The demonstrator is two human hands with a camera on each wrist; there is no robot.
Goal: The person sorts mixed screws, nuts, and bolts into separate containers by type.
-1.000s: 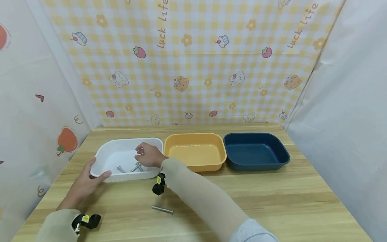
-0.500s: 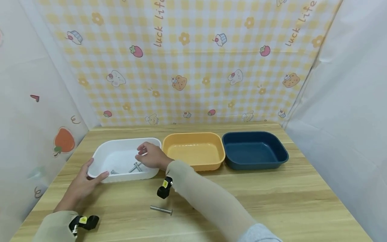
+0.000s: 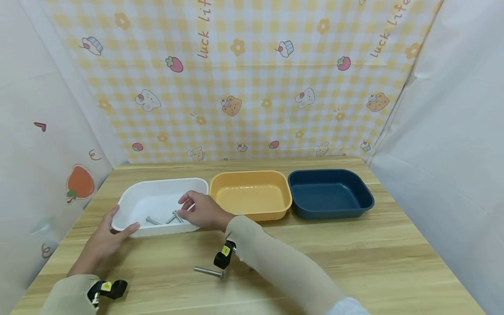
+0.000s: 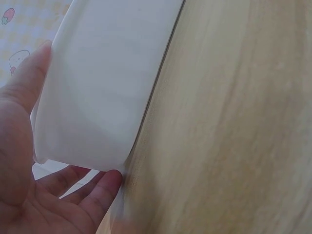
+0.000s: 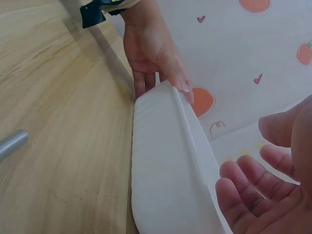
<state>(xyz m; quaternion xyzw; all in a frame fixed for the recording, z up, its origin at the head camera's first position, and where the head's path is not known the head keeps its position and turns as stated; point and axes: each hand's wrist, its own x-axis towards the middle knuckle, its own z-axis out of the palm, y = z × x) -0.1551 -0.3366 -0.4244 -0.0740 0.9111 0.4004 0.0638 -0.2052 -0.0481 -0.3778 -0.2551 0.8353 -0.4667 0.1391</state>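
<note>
In the head view my left hand (image 3: 107, 238) grips the left end of a white tray (image 3: 135, 192), thumb over the front rim. The left wrist view shows its fingers against the tray's end wall. My right hand (image 3: 204, 212) hangs over the tray's right end with fingers loosely bent. Nothing shows between those fingers (image 5: 243, 185) in the right wrist view. Several metal bolts lie in the tray, one bolt (image 3: 152, 221) near the front wall and others partly crossed beside my right fingertips. Another bolt (image 3: 208, 272) lies on the table in front of the tray.
A yellow tray (image 3: 252, 216) stands beside the white one, and a dark blue tray (image 3: 332, 214) stands to its right. All sit on a wooden table (image 3: 354, 262). A checked cloth (image 3: 252, 78) hangs behind, with pale sheets at both sides.
My right hand has drawn slightly right and toward me over the tray. The leftmost bolt in the tray has shifted and lies at a different angle. The left hand keeps its grip.
</note>
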